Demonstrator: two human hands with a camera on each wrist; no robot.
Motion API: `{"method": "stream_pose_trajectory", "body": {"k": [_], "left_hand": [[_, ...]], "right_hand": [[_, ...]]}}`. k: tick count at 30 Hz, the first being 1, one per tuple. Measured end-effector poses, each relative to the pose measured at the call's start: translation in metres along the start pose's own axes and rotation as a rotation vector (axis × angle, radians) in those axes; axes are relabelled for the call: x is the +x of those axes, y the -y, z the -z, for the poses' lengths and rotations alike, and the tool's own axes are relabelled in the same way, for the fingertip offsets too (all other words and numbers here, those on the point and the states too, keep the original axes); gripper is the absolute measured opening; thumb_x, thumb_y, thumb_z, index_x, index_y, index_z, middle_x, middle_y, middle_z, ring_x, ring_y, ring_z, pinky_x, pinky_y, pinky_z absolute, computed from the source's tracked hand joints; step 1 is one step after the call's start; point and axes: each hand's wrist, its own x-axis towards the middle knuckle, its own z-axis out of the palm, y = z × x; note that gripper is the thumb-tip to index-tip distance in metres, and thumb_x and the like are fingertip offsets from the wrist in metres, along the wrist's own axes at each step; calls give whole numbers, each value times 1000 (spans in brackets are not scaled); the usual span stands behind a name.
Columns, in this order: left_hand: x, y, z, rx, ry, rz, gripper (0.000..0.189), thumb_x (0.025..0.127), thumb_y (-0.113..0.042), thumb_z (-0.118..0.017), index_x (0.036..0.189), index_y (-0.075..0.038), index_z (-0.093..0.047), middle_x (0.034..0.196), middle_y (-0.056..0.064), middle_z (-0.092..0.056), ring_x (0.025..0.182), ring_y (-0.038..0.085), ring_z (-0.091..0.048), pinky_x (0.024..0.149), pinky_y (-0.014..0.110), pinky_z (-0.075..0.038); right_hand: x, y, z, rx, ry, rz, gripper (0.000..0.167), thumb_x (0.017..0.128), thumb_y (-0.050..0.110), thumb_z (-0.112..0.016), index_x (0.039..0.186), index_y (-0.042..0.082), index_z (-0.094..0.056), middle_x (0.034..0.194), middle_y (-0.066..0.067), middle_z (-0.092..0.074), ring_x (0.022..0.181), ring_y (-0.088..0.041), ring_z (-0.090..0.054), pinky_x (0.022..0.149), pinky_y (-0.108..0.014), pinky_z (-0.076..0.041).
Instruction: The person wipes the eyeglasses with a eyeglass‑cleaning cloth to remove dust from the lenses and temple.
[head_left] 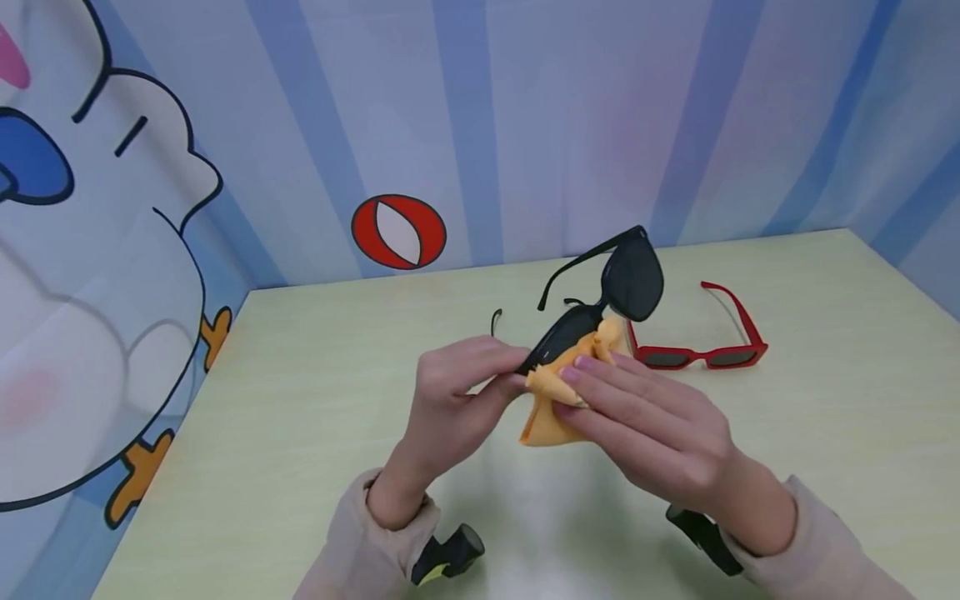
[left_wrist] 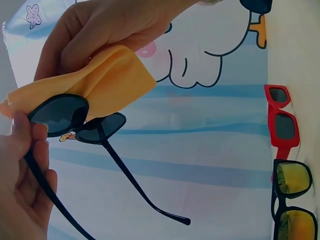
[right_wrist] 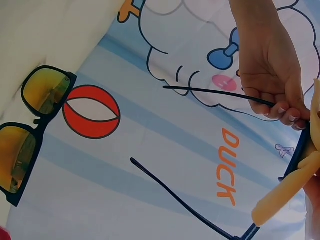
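Note:
Black sunglasses (head_left: 633, 275) are held up above the table, tilted, with both temples unfolded. My left hand (head_left: 457, 408) pinches one end of their frame near the hinge; in the left wrist view its thumb and fingers (left_wrist: 40, 132) grip that corner. An orange-yellow cloth (head_left: 551, 421) lies folded over the nearer lens, held by my right hand (head_left: 667, 425). The right fingers press on the cloth's outer side, while its thumb is hidden in the head view. From the left wrist, the cloth (left_wrist: 117, 82) appears behind the lens.
Red sunglasses (head_left: 738, 358) with dark lenses rest on the pale table (head_left: 300, 433), behind my right hand. Black-framed sunglasses (left_wrist: 295, 180) with yellow mirrored lenses are beside them, mostly hidden in the head view. A printed cartoon backdrop (head_left: 525, 125) stands behind the table.

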Motion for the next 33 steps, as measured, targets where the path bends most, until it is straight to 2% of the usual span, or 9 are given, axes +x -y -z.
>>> {"method": "stream_pose_trajectory", "body": {"k": [5, 9, 13, 20, 25, 29, 33], "left_hand": [[1, -1, 2, -37, -33, 51, 33, 85, -24, -62, 88, 9, -68, 78, 15, -67, 68, 17, -60, 65, 28, -53], [2, -3, 6, -50, -60, 86, 36, 86, -27, -61, 88, 9, -67, 76, 14, -66, 68, 17, -58, 65, 28, -52], [3, -4, 8, -44, -78, 111, 39, 86, -29, -60, 89, 9, -67, 75, 13, -64, 68, 16, -56, 64, 27, -50], [3, -2, 8, -84, -62, 105, 37, 86, -29, -61, 86, 8, -67, 72, 11, -63, 66, 16, -54, 59, 27, -47], [3, -1, 5, -129, -22, 73, 33, 86, -25, -62, 86, 7, -67, 74, 12, -65, 67, 15, -55, 60, 29, -48], [3, 0, 0, -123, 19, 37, 31, 86, -24, -62, 87, 6, -67, 75, 11, -66, 69, 15, -57, 62, 29, -49], [2, 2, -4, -106, 59, 31, 16, 81, -9, -68, 89, 6, -68, 77, 11, -66, 71, 16, -59, 65, 28, -50]], "right_hand": [[5, -4, -1, 16, -28, 54, 15, 87, 10, -65, 79, -1, -71, 82, -16, -70, 75, -26, -69, 85, -36, -48], [2, -8, 0, 25, -39, 75, 13, 86, 8, -65, 79, -1, -72, 84, -17, -70, 75, -27, -69, 85, -38, -49], [1, -9, 2, 1, -30, 55, 13, 87, 8, -66, 80, -1, -72, 85, -16, -70, 74, -26, -69, 82, -37, -50], [6, -9, 8, -16, -23, -59, 18, 90, 9, -62, 80, -2, -71, 82, -18, -69, 75, -27, -68, 81, -35, -50], [8, -9, 13, -22, 6, -157, 20, 92, 10, -59, 84, -4, -71, 88, -19, -69, 82, -29, -68, 85, -33, -49], [7, -9, 13, -17, 12, -191, 20, 92, 9, -58, 86, -5, -71, 92, -20, -69, 86, -29, -67, 87, -33, -48], [6, -8, 14, -21, 24, -211, 21, 93, 9, -57, 88, -6, -70, 94, -21, -68, 89, -30, -67, 88, -32, -47]]}}
